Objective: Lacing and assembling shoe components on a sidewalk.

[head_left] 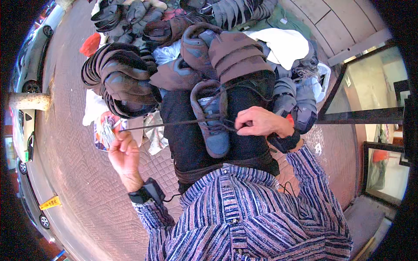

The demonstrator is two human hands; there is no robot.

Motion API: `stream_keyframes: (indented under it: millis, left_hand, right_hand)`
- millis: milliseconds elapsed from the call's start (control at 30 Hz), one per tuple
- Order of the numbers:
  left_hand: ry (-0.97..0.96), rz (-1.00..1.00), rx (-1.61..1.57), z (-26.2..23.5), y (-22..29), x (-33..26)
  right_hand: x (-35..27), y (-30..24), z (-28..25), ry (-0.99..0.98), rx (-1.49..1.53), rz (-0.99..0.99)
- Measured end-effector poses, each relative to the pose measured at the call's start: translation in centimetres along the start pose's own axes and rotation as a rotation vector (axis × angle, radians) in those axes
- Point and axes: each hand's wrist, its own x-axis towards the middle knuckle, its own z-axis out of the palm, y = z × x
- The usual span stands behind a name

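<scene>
Fingers [244, 126] of the right hand [261, 122] are pinched together on a dark shoelace [174, 124] just where it meets the shoe [212, 117], while the left hand [123, 150], raised out to the side, has its fingers closed around the lace's far end, drawing it into a taut, nearly level line between the two hands. The shoe is a low sneaker, grey-blue on the toe and sides with a brownish collar and a pale insole showing inside; it lies toe toward the person on a black cloth [183, 139] that covers the lap or a low stand, though the fisheye view makes it hard to say which. Both wrists carry black strapped bands, and the sleeves are striped in purple, blue and white. Behind the shoe rises a heap of similar brown and grey shoes [226, 52], some nested in curved stacks [117, 82] at the left. A white cloth [283, 45] lies atop the heap. Brownish patterned paving [78, 174] spreads below, with parked cars [30, 56] along the left rim and a glass-fronted case [370, 87] on the right.
</scene>
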Motion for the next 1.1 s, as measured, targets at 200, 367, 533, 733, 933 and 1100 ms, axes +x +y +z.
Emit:
stream_keyframes:
  millis: [200,367,533,733,933,1100]
  left_hand:
    - [-0.137,0.212,0.079,0.9,9.0,-1.4]
    - [-0.287,0.221,0.360,3.6,11.5,-3.1]
    - [-0.113,0.463,0.455,5.6,6.7,-2.7]
    - [-0.294,0.291,0.631,6.0,3.9,-0.1]
    - [-0.337,0.774,2.277,0.9,-8.1,2.6]
    - [-0.443,0.683,2.525,-0.5,-14.9,2.8]
  right_hand:
    - [1.7,1.1,1.6,0.316,0.224,0.106]
    - [1.4,1.9,2.5,0.551,0.348,0.243]
    - [4.5,-0.6,4.5,0.403,0.128,0.042]
    - [8.2,-5.9,10.2,0.223,-0.072,-0.036]
    - [3.9,-3.6,11.0,0.448,-0.288,-0.174]
    - [2.6,-0.5,8.4,0.664,-0.266,0.076]
